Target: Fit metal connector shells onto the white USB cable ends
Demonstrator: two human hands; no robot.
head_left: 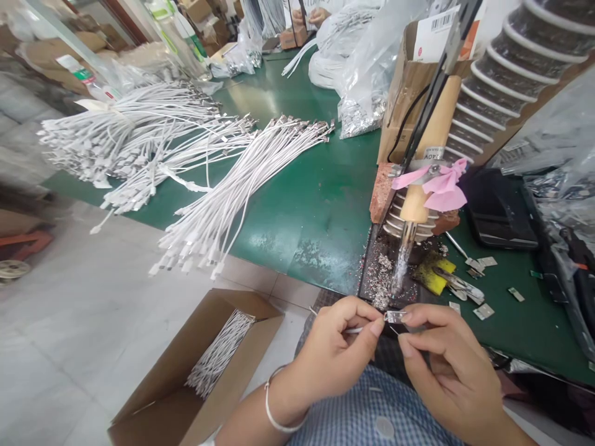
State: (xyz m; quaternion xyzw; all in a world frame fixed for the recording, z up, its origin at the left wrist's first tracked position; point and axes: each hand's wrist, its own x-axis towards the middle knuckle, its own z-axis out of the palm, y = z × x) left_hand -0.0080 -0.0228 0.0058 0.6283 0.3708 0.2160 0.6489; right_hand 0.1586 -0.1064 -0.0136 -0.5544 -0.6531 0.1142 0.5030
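Both hands, left hand [337, 347] and right hand [441, 353], pinch the metal connector [396, 316] between clenched fingers just below the soldering iron tip [398, 282]; best held steady there.

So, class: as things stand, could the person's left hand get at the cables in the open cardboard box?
Probably yes: the box lies open beside the left hand, nothing covering the cables, though that hand pinches a white cable end.

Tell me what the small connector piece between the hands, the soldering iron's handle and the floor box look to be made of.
Connector piece: shiny silver, probably thin metal, pinched between left hand and right hand. Soldering iron handle: pale tan, matte, looks like wood. Box: brown, dull, with folded flaps, so cardboard.
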